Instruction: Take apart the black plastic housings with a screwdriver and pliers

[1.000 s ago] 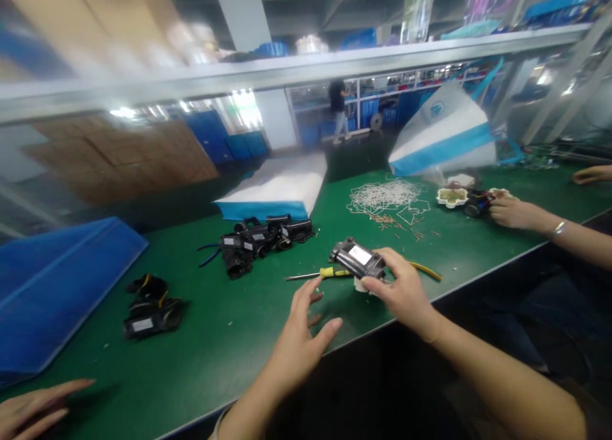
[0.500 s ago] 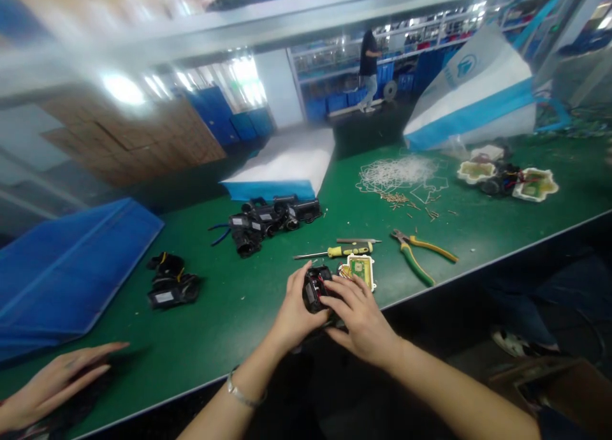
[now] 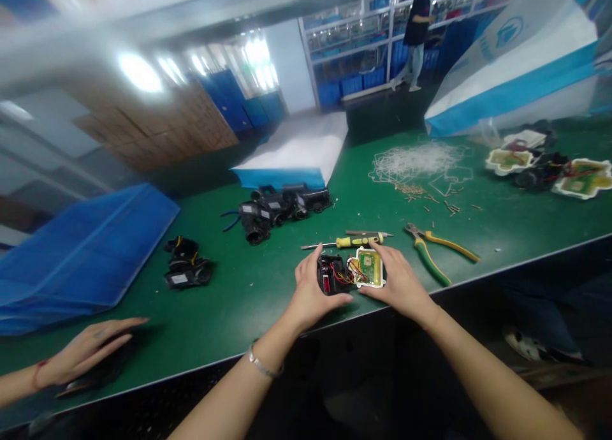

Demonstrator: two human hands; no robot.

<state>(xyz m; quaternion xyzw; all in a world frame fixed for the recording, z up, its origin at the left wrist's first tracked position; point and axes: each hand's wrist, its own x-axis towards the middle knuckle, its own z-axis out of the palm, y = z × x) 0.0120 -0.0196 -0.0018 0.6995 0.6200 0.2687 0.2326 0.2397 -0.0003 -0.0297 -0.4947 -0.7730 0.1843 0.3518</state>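
Note:
My left hand (image 3: 308, 293) is closed around a black plastic housing (image 3: 329, 286), thumb along its near side and fingers at its far left. Its open face shows wires and a small red part inside. Red, black and yellow wires run from it to a white-rimmed cover with a green circuit board (image 3: 369, 268). My right hand (image 3: 401, 279) grips this cover by its right side, thumb below and fingers above. Just beyond lies a yellow-and-black screwdriver (image 3: 356, 241), with a thin grey rod behind it. Green-and-yellow pliers (image 3: 433, 255) rest to the right.
Several black housings (image 3: 282, 209) lie beyond, with others (image 3: 189, 264) at left. Thin white rings (image 3: 415, 162) and small screws (image 3: 449, 204) are scattered behind the pliers. Opened units (image 3: 540, 166) sit at right. A co-worker's hand (image 3: 90, 354) is near a blue bin (image 3: 86, 255).
My right hand has left the black housing and taken hold of the circuit-board cover to its right. The housing now lies lower, its open face up. The view has shifted slightly.

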